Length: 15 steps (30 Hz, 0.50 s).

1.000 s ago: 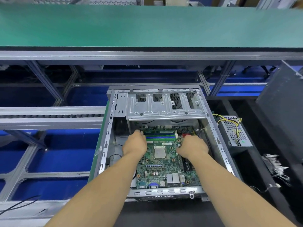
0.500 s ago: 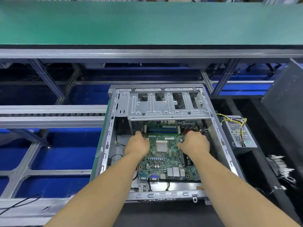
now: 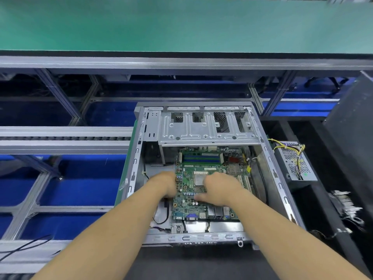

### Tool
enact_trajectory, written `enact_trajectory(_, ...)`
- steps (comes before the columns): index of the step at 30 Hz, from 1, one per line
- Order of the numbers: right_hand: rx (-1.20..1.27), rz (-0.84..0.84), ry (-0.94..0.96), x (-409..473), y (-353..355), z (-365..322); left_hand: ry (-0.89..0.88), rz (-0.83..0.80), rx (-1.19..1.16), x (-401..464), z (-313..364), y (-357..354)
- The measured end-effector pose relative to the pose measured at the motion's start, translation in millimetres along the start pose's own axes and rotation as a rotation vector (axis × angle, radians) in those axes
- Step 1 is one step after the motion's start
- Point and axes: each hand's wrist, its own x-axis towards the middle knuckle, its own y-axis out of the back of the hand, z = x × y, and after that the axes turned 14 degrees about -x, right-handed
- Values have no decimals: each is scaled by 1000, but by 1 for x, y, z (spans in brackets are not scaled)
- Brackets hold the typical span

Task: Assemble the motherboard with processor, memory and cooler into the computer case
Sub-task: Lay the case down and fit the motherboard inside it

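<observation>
Bare stamped sheet-steel computer case (image 3: 203,132), lid off, lying flat, perforated drive cage across its 12 o'clock end; green motherboard (image 3: 203,207) flat on the case floor, studded with small capacitors, blue memory slots (image 3: 201,158) toward 12 o'clock, square metal-topped processor (image 3: 198,179) at centre, blue port at the 6 o'clock edge; white board labels too blurred to read. Left hand (image 3: 164,185) at the board's 9 o'clock edge, fingers curled down over it, grip itself hidden; right hand (image 3: 219,189) resting on the board just at 3 o'clock of the processor, thumb pressed flat, fingers motion-blurred. Perforated metal power supply (image 3: 295,162) with yellow wires outside the case at 3 o'clock.
</observation>
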Motion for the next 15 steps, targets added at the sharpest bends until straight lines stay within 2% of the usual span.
enact_trajectory(2,85,-107,114,-4,-1,2,1,-109,60,-6,0,2)
enact_trajectory(4,197,-168,197,-8,1,2,13,-153,52,-11,0,1)
enact_trajectory(7,65,-220,280,-12,2,-4,45,-38,-182,-14,2,-4)
enact_trajectory(10,-85,-169,314,-15,3,-10,102,46,-528,-12,4,-8)
enact_trajectory(15,79,-3,266,-22,7,-3,121,197,-763,-10,1,-7)
